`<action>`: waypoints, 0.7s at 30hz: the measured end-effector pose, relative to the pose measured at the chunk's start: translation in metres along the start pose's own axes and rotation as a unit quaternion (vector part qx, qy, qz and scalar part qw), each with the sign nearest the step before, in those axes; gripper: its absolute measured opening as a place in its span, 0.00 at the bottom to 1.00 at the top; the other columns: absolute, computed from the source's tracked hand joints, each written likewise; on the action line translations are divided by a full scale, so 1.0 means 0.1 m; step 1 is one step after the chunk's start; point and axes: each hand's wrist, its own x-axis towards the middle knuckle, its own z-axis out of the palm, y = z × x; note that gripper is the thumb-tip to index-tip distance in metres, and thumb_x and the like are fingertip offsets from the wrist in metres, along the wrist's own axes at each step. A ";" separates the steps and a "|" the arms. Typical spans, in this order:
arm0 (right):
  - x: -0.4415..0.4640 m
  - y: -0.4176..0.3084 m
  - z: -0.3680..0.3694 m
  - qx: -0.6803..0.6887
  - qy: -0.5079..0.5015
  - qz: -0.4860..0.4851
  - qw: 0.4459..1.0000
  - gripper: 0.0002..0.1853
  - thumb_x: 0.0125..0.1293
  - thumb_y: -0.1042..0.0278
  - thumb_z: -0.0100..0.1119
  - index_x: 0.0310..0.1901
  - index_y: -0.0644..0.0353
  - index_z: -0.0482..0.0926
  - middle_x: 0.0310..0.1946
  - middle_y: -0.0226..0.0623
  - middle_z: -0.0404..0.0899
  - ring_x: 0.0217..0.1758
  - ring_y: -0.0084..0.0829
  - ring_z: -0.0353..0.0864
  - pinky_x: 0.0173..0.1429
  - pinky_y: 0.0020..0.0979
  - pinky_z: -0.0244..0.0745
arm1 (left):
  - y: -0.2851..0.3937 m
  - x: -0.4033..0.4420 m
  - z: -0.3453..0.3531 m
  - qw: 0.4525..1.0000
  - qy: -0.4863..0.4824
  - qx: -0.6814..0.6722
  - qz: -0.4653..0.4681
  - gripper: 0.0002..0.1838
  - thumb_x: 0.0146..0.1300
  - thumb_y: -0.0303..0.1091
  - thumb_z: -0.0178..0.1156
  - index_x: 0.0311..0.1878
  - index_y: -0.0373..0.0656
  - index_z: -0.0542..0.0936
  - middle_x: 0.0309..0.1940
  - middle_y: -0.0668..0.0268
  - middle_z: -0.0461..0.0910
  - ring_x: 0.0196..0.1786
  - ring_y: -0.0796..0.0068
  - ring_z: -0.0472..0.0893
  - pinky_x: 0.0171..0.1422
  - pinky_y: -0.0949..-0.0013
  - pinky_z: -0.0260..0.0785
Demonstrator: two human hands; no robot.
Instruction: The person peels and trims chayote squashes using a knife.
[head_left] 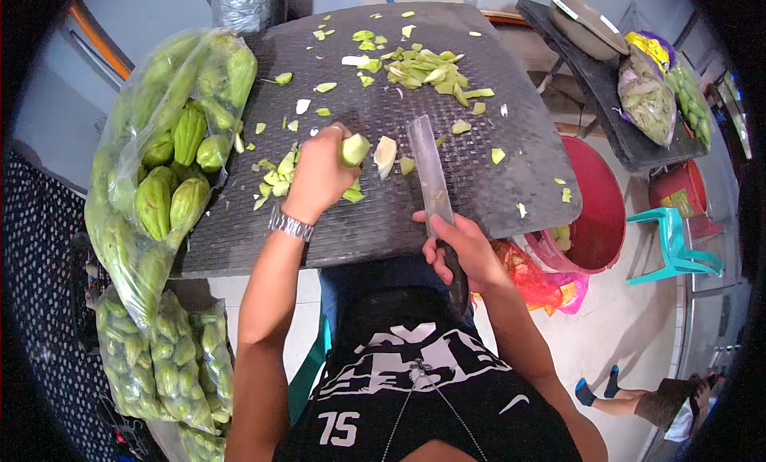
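Observation:
My left hand, with a metal watch on its wrist, is closed around a pale green chayote piece just above the table. The fingers hide part of that piece. In my right hand is a large kitchen knife, gripped by its dark handle, blade pointing away from me and apart from the chayote. Between the blade and my left hand lies a whitish cut piece. Small green chunks sit left of my left hand. Farther off is a heap of green slices.
A dark woven table carries scattered scraps. On its left lies a clear plastic bag of whole chayotes; more filled bags stand below. A red tub is at the right edge, near a teal stool. Another person's legs show lower right.

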 end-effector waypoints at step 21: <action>0.29 -0.38 0.53 -0.074 0.002 -0.110 0.991 0.15 0.74 0.61 0.68 0.48 0.66 0.82 0.28 0.34 0.83 0.17 0.20 0.75 0.19 0.23 0.67 | 0.20 -0.96 0.19 0.654 0.044 -0.744 -0.129 0.30 0.75 0.49 0.61 0.71 0.40 0.71 0.71 0.51 0.75 0.73 0.55 0.75 0.77 0.51 0.68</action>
